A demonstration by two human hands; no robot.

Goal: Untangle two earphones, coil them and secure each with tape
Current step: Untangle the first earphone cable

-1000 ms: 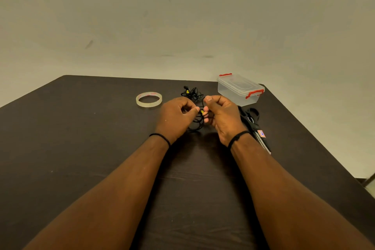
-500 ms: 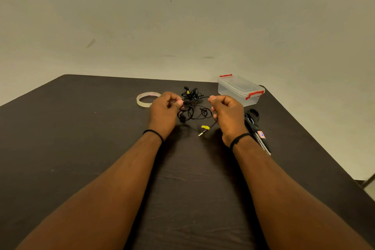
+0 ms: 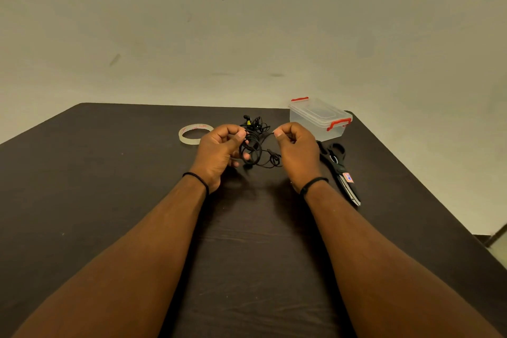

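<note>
Hands up over the table point(image 3: 115, 200) — left hand point(image 3: 219, 153) curled round a black earphone tangle point(image 3: 253, 152), right hand point(image 3: 297, 151) pinching one strand pulled sideways. Second earphone point(image 3: 253, 122) lies just behind, tape point(image 3: 194, 133) left, box point(image 3: 319, 118) and scissors point(image 3: 340, 167) right.

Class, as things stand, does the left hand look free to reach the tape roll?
Probably not yet. The left hand grips the earphone tangle, so its grip is taken. The tape roll lies just beyond it with nothing between; letting go would clear the way.
</note>
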